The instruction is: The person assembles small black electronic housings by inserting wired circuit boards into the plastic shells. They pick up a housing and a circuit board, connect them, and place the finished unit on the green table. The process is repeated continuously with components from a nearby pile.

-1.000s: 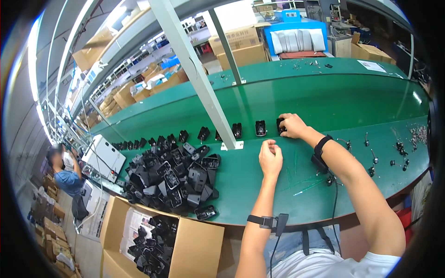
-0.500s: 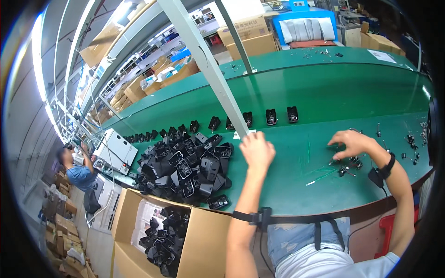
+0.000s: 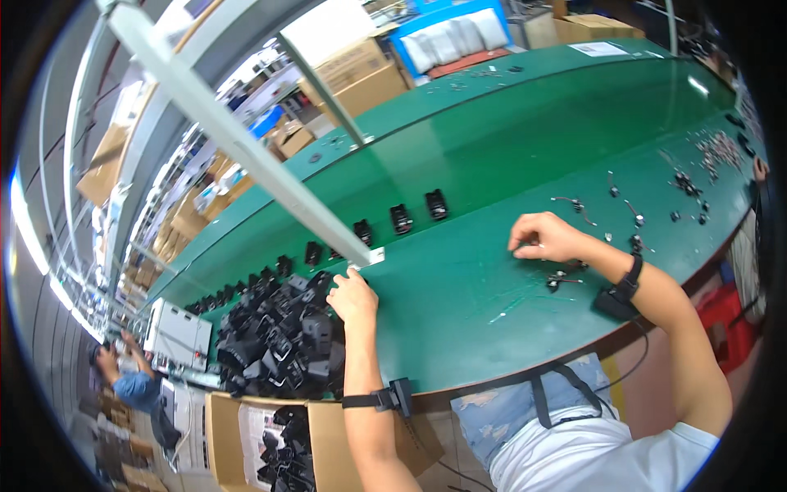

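My left hand (image 3: 354, 298) is at the right edge of a heap of black plastic housings (image 3: 283, 332), just below the foot of a grey post (image 3: 246, 148). Its fingers are stretched and slightly apart, with nothing visible in them. Over the green table my right hand (image 3: 548, 238) has thumb and fingers curled together. Whatever they may hold is too small to make out. Below that hand lie small dark parts with wires (image 3: 561, 281). Each of my wrists wears a black strap with a small box.
A row of black housings (image 3: 400, 219) runs along the green surface beyond the post. More wired parts (image 3: 687, 184) are scattered at right. An open carton (image 3: 328, 443) of black pieces stands below the table's near edge. A person in blue (image 3: 135, 385) works far left.
The view has swung right, shifting the scene left and tilting it. My left hand has come closer to the heap. My right hand's fingers, spread before, have drawn together.
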Demonstrator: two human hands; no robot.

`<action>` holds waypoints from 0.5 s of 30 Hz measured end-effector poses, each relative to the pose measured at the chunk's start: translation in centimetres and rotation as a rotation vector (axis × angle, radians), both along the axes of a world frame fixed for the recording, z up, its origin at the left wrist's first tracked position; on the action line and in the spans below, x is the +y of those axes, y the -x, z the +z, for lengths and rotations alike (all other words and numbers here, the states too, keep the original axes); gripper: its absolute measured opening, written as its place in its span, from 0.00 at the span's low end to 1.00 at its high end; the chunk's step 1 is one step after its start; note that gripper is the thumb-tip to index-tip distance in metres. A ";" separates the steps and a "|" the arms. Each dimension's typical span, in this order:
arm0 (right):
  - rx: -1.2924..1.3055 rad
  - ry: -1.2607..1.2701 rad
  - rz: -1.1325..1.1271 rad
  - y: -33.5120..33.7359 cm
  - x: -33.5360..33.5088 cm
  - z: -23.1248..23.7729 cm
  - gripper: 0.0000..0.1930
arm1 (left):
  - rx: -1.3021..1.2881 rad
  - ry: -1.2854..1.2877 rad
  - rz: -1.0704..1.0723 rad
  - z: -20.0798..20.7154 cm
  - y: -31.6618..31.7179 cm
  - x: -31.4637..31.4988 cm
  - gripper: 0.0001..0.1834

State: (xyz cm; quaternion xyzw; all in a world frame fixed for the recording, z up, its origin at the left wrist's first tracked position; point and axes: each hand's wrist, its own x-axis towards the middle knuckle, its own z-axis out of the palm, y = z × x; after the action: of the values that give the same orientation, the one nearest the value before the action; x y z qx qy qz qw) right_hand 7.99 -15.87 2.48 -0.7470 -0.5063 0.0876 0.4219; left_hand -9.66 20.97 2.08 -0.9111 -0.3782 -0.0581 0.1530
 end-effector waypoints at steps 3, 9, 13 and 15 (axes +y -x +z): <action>0.126 -0.004 -0.118 -0.5 -0.4 -1.6 0.12 | -0.094 -0.043 -0.205 0.6 -1.9 -5.4 0.20; -0.041 0.166 -0.130 -0.4 -1.2 -2.0 0.18 | -0.300 0.168 -0.462 0.1 -5.8 -14.7 0.24; -0.041 0.237 -0.245 -0.4 -0.6 -1.9 0.16 | -0.318 0.499 -0.481 -0.7 -6.9 -16.5 0.30; -0.042 0.214 -0.217 -0.7 -0.9 -2.3 0.15 | -0.340 0.646 -0.621 -0.5 -7.0 -17.1 0.39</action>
State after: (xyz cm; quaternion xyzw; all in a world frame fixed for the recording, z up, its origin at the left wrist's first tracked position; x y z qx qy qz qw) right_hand 8.74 -16.78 0.19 -0.8398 -0.4190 0.0793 0.3360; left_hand -2.62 3.88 1.55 -0.9595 -0.1067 -0.1288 -0.2268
